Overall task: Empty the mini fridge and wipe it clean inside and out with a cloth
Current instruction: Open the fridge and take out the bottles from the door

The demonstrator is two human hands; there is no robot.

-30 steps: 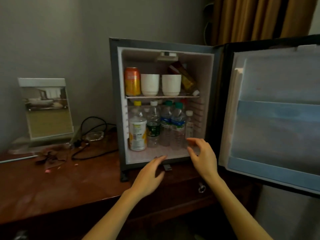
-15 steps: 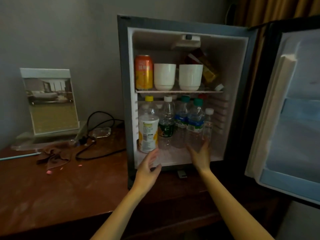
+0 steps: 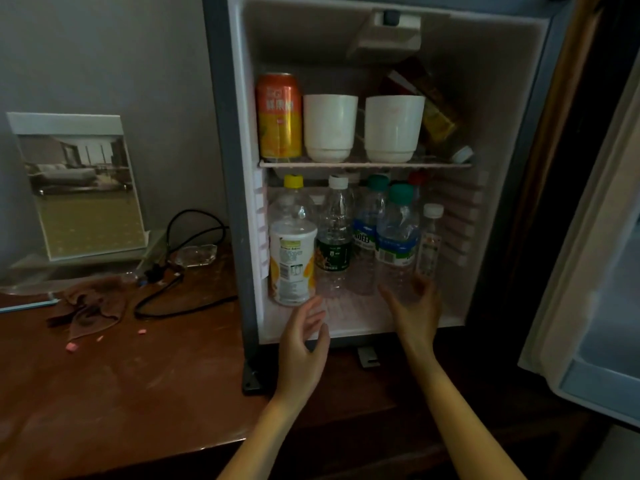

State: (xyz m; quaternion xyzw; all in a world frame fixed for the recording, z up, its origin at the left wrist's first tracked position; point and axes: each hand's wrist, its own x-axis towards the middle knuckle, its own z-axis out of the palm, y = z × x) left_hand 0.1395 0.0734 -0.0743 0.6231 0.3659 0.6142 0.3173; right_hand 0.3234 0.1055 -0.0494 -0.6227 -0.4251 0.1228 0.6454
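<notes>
The mini fridge (image 3: 221, 140) stands open on a wooden desk (image 3: 114, 386), its door (image 3: 588, 258) swung to the right. On its wire shelf (image 3: 363, 164) stand an orange can (image 3: 278, 116), two white cups (image 3: 330, 128) and a tilted bottle (image 3: 434, 109). Below stand several bottles, among them a yellow-capped one (image 3: 292, 251) and a green-capped one (image 3: 396, 237). My left hand (image 3: 303, 344) is open just in front of the yellow-capped bottle. My right hand (image 3: 417, 306) reaches in, fingers straight, beside the green-capped bottle's base. A brown cloth (image 3: 91, 306) lies crumpled on the desk.
A framed picture stand (image 3: 78, 185) sits at the left by the wall. A black cable (image 3: 173, 292) loops beside the fridge, near a clear glass dish (image 3: 195, 254). Small pink crumbs (image 3: 71, 347) lie on the desk. A curtain (image 3: 568, 140) hangs behind the door.
The view has moved closer to the fridge. Both hands have reached forward from the front edge into the lower compartment, toward the bottles.
</notes>
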